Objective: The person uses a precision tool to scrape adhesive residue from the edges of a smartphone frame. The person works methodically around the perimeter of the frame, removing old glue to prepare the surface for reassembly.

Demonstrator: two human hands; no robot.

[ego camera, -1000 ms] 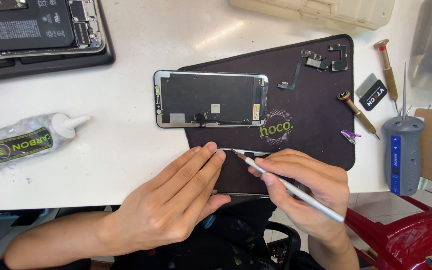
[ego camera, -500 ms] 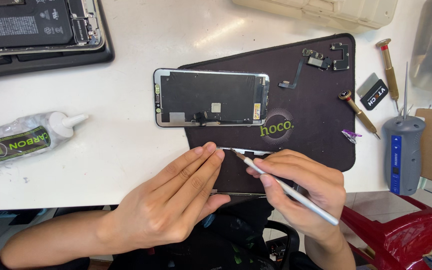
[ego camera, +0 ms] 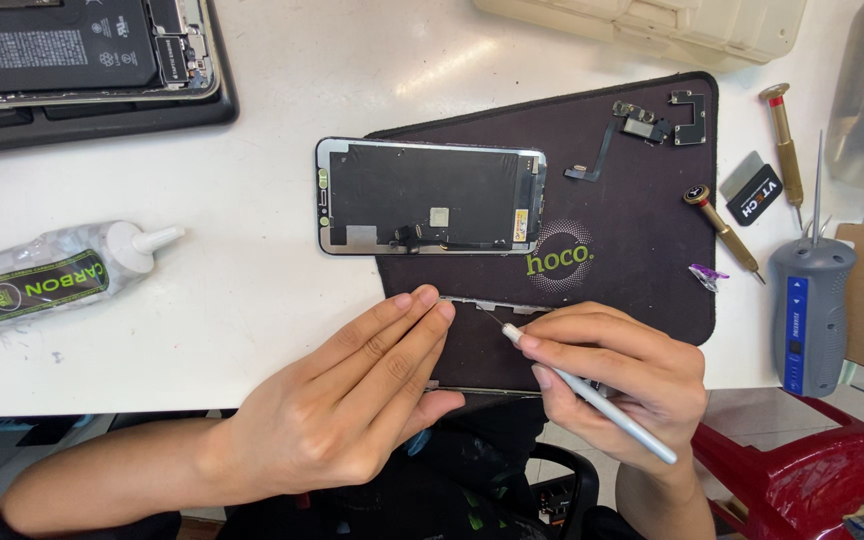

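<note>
A dark mat (ego camera: 632,170) lies on a white table (ego camera: 252,300). At the mat's near edge, the left hand (ego camera: 352,400) lies flat, fingers close together, pressing down a thin metal frame (ego camera: 492,305). Just right of it, the right hand (ego camera: 622,385) pinches a slim white tool (ego camera: 592,395) like a pen, its tip touching the frame. Farther up the mat lies a phone screen (ego camera: 430,197), back side up. Left of the mat lies a glue tube (ego camera: 52,280); right of it stands a grey electric screwdriver (ego camera: 810,310).
</note>
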